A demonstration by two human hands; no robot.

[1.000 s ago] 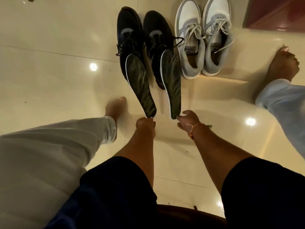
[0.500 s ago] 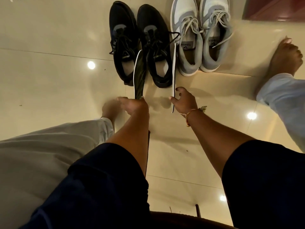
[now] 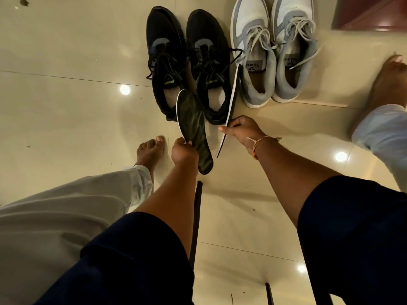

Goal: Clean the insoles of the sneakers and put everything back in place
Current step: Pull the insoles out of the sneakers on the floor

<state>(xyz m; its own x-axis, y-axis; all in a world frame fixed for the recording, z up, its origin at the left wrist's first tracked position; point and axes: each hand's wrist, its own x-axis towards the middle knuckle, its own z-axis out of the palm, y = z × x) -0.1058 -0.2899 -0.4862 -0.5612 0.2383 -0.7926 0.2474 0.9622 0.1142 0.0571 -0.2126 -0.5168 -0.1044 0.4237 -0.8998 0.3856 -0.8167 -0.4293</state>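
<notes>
Two black sneakers (image 3: 187, 62) stand side by side on the tiled floor, toes pointing away from me. My left hand (image 3: 184, 150) grips a dark green patterned insole (image 3: 193, 128) near its middle, face up, its toe end over the gap between the black shoes. My right hand (image 3: 242, 130) pinches a second insole (image 3: 232, 102) turned on edge, so only its thin white rim shows. That insole reaches up between the right black sneaker and the grey pair.
A grey and white pair of sneakers (image 3: 275, 58) stands to the right of the black pair. My bare feet rest on the floor at the left (image 3: 149, 150) and far right (image 3: 387, 84). A dark red block (image 3: 374, 12) fills the top right corner. Thin dark chair legs (image 3: 196, 216) stand below my hands.
The left insole has turned from edge-on to face up and dropped lower. The right insole stays on edge. Both hands have shifted slightly toward me.
</notes>
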